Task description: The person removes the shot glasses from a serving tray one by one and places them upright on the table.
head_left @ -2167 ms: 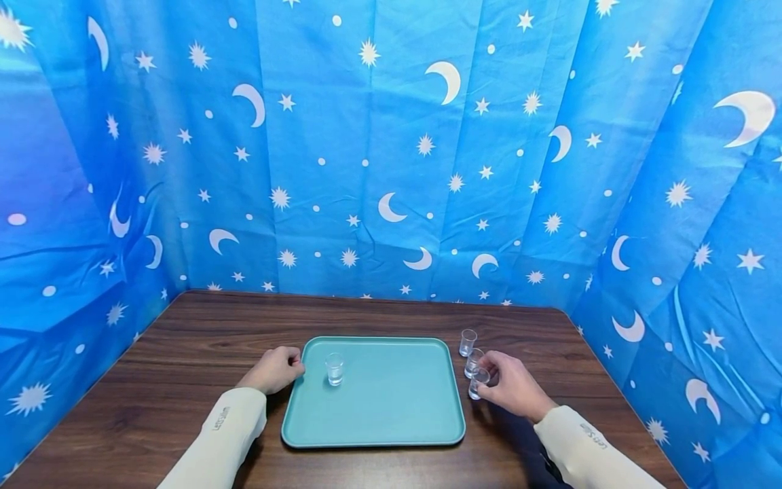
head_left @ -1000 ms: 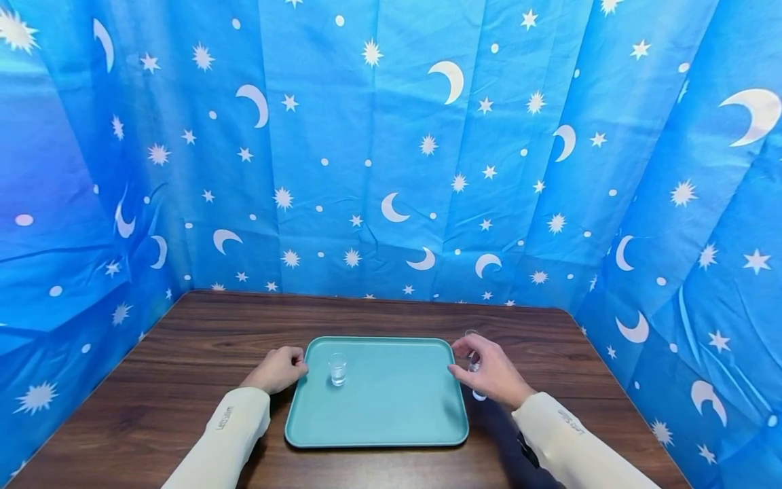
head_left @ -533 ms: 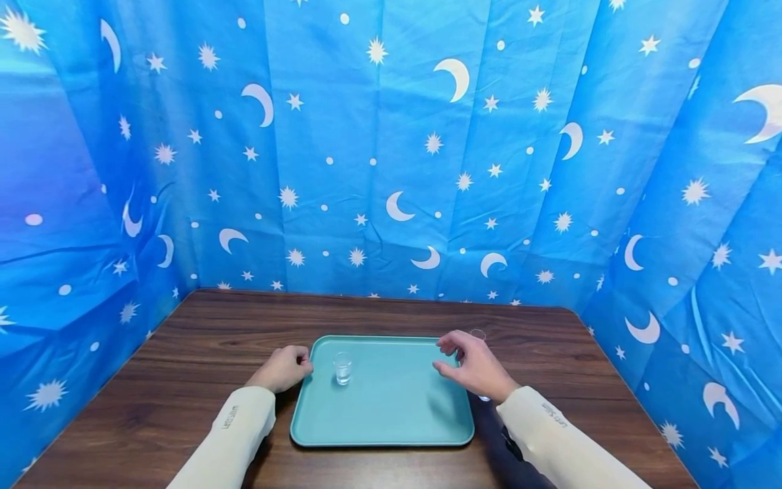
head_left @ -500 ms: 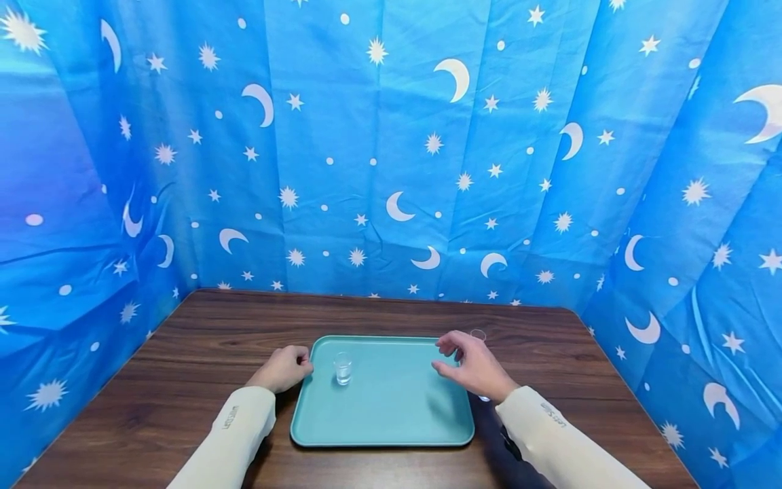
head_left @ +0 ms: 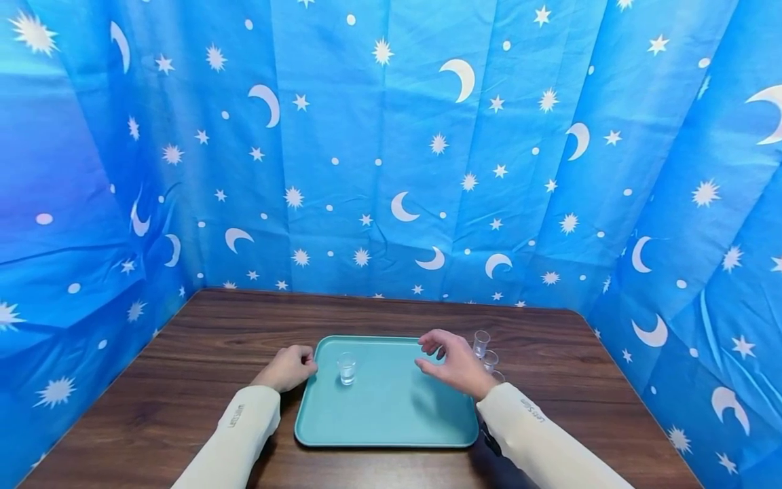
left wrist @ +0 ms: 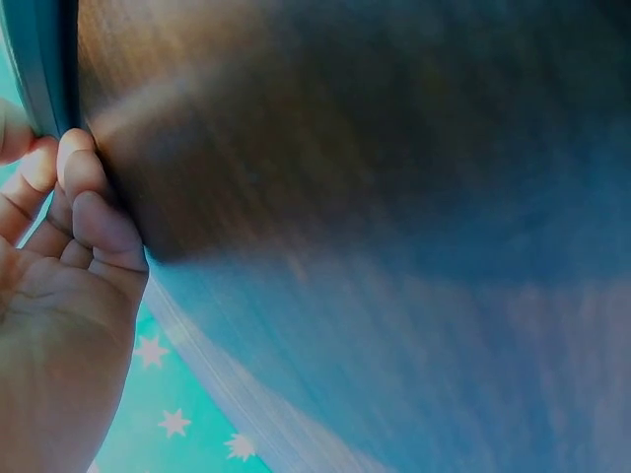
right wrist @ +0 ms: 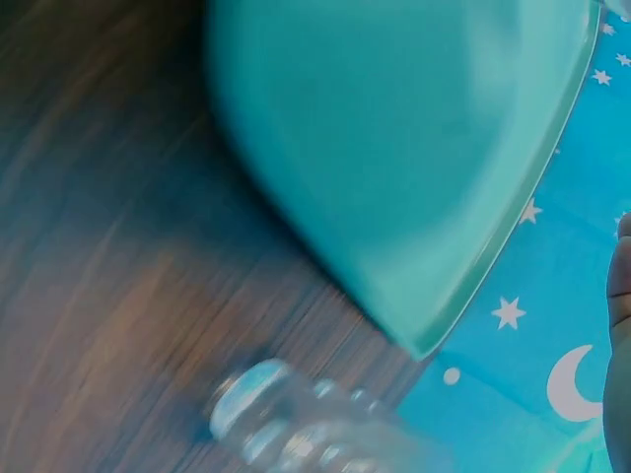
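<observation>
My left hand (head_left: 287,367) grips the left rim of a turquoise tray (head_left: 391,428), which lies flat on the table. In the left wrist view the fingers (left wrist: 104,222) are curled at the tray's edge. Towards the left side of the tray one small clear shot glass (head_left: 347,370) stands upright. Over the tray's right part hovers my right hand (head_left: 455,363), fingers loosely bent and apart, with nothing seen between them. Beyond its wrist, three more clear glasses stand in a row on the table: a far one (head_left: 480,344), a middle one (head_left: 491,360) and a partly hidden near one (head_left: 498,376).
A dark wood-grain table (head_left: 244,326) carries everything. Blue cloth (head_left: 379,136) with white moons and stars hangs behind it and at both sides. The right wrist view has the row of glasses (right wrist: 296,424) close beside the tray's corner.
My right hand has left the row of glasses and moved left over the tray, uncovering them. The left hand stays at the rim. The head view has turned slightly.
</observation>
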Tool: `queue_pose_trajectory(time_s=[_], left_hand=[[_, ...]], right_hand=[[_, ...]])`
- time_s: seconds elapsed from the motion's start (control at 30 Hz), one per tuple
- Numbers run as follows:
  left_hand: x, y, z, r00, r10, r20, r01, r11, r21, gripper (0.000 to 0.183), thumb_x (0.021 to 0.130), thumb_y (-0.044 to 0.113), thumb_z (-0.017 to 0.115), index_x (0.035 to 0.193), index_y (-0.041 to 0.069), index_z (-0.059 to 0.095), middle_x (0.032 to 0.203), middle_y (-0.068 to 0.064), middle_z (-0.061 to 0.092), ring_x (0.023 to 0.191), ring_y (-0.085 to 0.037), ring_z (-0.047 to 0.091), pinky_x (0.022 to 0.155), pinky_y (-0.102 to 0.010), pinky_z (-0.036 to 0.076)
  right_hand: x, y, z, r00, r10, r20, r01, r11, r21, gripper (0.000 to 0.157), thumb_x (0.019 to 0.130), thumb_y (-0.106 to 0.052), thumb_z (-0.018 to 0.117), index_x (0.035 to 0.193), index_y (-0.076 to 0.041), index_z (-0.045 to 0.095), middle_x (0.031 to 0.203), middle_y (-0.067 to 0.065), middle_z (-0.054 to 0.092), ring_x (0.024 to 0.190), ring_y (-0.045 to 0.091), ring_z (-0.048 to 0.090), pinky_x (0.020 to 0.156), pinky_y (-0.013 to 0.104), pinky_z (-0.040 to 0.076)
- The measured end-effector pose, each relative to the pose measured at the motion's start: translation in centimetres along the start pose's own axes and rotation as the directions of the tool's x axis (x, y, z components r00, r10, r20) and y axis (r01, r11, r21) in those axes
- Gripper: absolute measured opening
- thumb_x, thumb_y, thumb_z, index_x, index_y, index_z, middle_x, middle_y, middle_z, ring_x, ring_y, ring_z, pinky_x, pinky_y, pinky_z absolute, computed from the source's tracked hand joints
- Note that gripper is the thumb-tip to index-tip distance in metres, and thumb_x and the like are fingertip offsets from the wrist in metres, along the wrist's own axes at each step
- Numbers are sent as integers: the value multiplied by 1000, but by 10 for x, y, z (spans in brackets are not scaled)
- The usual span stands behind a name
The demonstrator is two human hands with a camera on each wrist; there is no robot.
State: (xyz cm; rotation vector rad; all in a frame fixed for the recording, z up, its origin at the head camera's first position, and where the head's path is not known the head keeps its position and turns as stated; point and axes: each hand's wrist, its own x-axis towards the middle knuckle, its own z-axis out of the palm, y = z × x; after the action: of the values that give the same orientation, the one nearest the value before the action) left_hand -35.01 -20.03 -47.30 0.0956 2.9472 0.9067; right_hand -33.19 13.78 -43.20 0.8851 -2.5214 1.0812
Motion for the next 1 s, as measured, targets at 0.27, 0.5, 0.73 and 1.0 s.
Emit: queue_pose_trajectory(time_s=[0.27, 0.5, 0.73, 1.0], left_hand=[[-2, 2, -1, 1000, 6, -8, -6, 1000, 5, 14, 79, 14, 51, 66, 10, 48, 56, -4, 43, 49, -17, 40, 48, -29, 31], [-4, 3, -1, 1000, -8, -17, 8, 1000, -6, 14, 78, 13, 52, 65, 9, 48, 55, -3, 42, 49, -16, 41, 48, -29, 32], [-5, 4, 0, 1000, -7, -16, 7, 1000, 2, 13, 78, 13, 53, 66, 10, 49, 57, -4, 44, 51, -16, 42, 49, -29, 32], [-4, 3, 1, 1000, -8, -19, 9, 1000, 10, 13, 78, 14, 53, 66, 10, 48, 58, -4, 44, 52, -16, 42, 49, -29, 31]], right_hand=[[12, -6, 14, 999, 4, 50, -4, 1000, -4, 32, 74, -33, 64, 102, -21, 54, 92, -5, 56, 83, 15, 53, 69, 32, 44], [20, -13, 26, 995, 31, 93, -32, 999, 12, 34, 75, -35, 63, 104, -22, 53, 93, -10, 54, 85, 16, 53, 71, 34, 44], [28, -24, 37, 990, 67, 123, -73, 996, 44, 38, 73, -42, 62, 105, -24, 53, 93, -11, 54, 87, 17, 53, 72, 33, 44], [36, -30, 55, 982, 117, 148, -125, 991, 43, 41, 71, -41, 65, 107, -26, 51, 97, -7, 55, 88, 15, 52, 71, 28, 43]])
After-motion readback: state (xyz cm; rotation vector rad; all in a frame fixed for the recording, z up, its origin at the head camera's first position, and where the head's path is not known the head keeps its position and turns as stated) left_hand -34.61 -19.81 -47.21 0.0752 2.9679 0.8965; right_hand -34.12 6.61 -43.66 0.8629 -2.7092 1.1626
